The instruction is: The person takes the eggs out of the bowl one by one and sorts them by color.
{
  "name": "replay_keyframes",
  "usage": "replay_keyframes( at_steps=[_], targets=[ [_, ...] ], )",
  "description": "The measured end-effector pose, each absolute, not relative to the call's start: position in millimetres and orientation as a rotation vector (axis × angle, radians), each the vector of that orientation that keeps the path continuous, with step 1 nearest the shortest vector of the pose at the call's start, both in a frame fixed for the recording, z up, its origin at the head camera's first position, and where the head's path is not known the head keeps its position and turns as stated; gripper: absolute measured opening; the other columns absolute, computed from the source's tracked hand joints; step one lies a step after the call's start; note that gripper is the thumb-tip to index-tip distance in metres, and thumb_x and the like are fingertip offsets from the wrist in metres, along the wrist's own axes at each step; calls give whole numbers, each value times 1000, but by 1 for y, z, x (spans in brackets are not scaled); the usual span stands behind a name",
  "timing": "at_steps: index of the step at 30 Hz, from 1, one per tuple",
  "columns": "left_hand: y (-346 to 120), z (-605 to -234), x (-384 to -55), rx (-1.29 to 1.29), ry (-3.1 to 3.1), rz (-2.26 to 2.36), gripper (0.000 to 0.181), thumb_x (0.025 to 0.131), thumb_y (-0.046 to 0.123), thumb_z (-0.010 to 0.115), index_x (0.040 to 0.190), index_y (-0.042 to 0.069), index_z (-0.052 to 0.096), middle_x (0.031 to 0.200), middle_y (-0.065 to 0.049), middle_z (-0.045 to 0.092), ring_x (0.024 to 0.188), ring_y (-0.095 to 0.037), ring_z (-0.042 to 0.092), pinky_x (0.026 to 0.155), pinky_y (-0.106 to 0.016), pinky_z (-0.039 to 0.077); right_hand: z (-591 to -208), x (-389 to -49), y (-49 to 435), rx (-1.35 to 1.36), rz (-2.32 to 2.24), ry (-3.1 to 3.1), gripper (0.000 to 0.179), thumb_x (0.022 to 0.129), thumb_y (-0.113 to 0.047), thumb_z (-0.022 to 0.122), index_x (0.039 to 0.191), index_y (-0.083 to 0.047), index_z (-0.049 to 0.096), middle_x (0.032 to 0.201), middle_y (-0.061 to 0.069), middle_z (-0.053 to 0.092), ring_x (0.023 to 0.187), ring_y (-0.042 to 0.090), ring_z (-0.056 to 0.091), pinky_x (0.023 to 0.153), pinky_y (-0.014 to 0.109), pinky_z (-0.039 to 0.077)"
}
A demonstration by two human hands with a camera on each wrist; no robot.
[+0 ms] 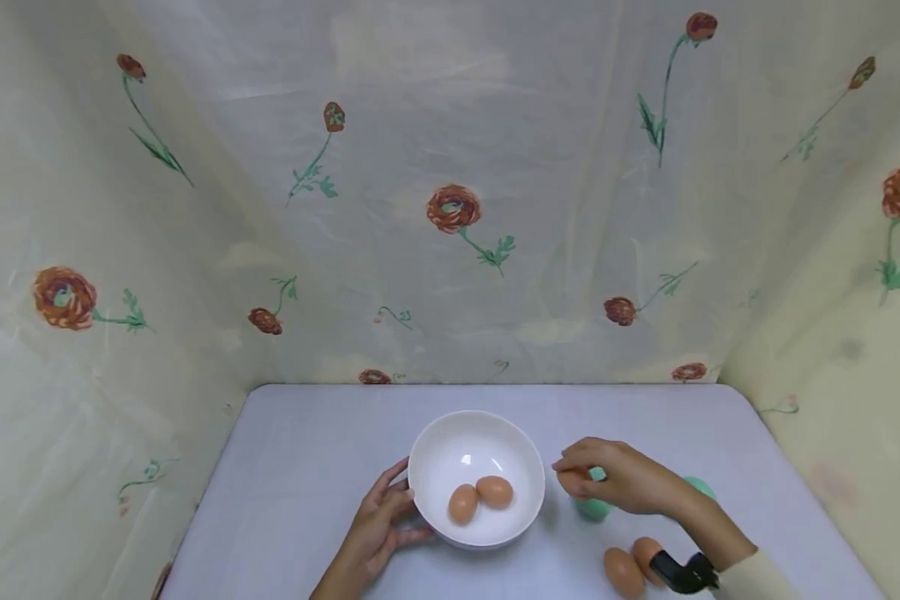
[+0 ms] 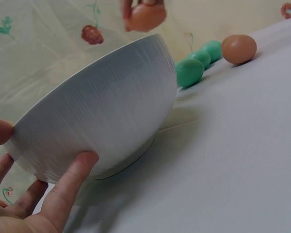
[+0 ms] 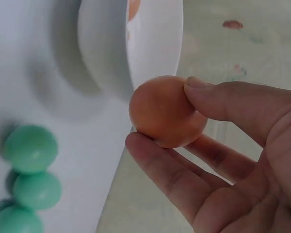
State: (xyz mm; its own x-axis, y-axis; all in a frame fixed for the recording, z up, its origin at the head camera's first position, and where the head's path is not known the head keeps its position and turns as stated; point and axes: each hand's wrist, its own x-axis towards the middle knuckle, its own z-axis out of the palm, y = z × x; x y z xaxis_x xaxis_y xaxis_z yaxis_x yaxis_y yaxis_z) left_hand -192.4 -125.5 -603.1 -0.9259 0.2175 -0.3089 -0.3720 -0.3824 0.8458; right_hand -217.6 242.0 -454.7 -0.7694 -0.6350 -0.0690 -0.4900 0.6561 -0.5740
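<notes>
A white bowl stands on the table with two brown eggs inside it. My left hand holds the bowl at its left side, fingers and thumb spread against the outer wall. Just right of the rim, my right hand pinches another brown egg between thumb and fingertips, raised above the table. In the left wrist view this held egg appears above the bowl's far rim. The bowl's inside is hidden there.
Three green eggs lie in a row on the table, partly under my right hand in the head view. Two brown eggs lie nearer me, beside the black band on my right wrist. Flower-patterned cloth surrounds the white table.
</notes>
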Motion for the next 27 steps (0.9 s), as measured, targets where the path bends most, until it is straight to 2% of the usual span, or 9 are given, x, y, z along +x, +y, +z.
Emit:
replay_keyframes(
  at_steps=[4, 7, 10, 12, 14, 17, 21, 24, 27],
  targets=[
    [-125, -603, -192, -212, 1496, 2342, 66, 94, 17, 62, 155, 22, 36, 155, -17, 41, 116, -22, 63, 86, -61, 55, -459, -202, 275, -827, -800, 2659, 32, 90, -23, 72, 120, -14, 72, 122, 5, 69, 113, 28, 63, 88, 35, 57],
    [-125, -603, -192, -218, 1496, 2342, 66, 94, 16, 61, 155, 22, 36, 155, -17, 41, 116, -22, 63, 86, -60, 56, -466, -190, 298, -799, -823, 2694, 32, 90, -27, 72, 119, -12, 71, 120, 6, 70, 112, 14, 63, 86, 27, 56],
    [-124, -604, -192, -216, 1492, 2341, 65, 95, 16, 61, 155, 22, 36, 155, -18, 40, 117, -23, 63, 86, -60, 56, -478, -177, 319, -824, -860, 2731, 30, 89, -24, 73, 116, -10, 71, 114, 5, 71, 105, 0, 59, 80, 22, 55],
    [-123, -605, -192, -220, 1491, 2342, 66, 94, 16, 62, 154, 22, 37, 154, -17, 41, 117, -23, 63, 86, -61, 56, -488, -170, 330, -889, -878, 2772, 28, 87, -19, 74, 113, -9, 72, 106, 1, 71, 98, -4, 57, 75, 21, 54],
    [-123, -605, -193, -222, 1495, 2341, 66, 93, 17, 63, 154, 22, 37, 154, -17, 42, 117, -23, 63, 86, -61, 56, -498, -165, 340, -930, -882, 2808, 27, 85, -14, 76, 111, -9, 72, 100, -3, 70, 93, -6, 55, 72, 20, 54],
    [-123, -605, -193, -221, 1491, 2341, 67, 93, 17, 63, 154, 23, 37, 153, -16, 43, 116, -22, 63, 87, -61, 55, -511, -160, 354, -923, -880, 2836, 28, 82, -10, 78, 110, -10, 72, 98, -4, 70, 92, -9, 55, 71, 19, 54],
    [-124, -605, -193, -229, 1490, 2336, 67, 92, 17, 64, 154, 24, 37, 152, -14, 44, 115, -21, 64, 87, -61, 55, -527, -155, 368, -914, -899, 2839, 28, 81, -5, 78, 108, -5, 72, 100, 0, 72, 95, -11, 56, 70, 18, 54],
    [-124, -605, -192, -234, 1495, 2333, 68, 92, 18, 64, 154, 24, 37, 152, -14, 45, 115, -21, 64, 87, -61, 56, -537, -153, 373, -947, -893, 2858, 27, 80, -1, 77, 106, 0, 72, 96, 0, 72, 91, -9, 56, 67, 20, 53],
    [-124, -605, -192, -232, 1496, 2334, 68, 93, 18, 64, 154, 24, 37, 151, -13, 46, 115, -21, 64, 87, -60, 56, -543, -152, 376, -859, -859, 2825, 26, 82, -5, 76, 107, 1, 71, 96, 2, 72, 89, -10, 53, 68, 20, 52]
  ],
)
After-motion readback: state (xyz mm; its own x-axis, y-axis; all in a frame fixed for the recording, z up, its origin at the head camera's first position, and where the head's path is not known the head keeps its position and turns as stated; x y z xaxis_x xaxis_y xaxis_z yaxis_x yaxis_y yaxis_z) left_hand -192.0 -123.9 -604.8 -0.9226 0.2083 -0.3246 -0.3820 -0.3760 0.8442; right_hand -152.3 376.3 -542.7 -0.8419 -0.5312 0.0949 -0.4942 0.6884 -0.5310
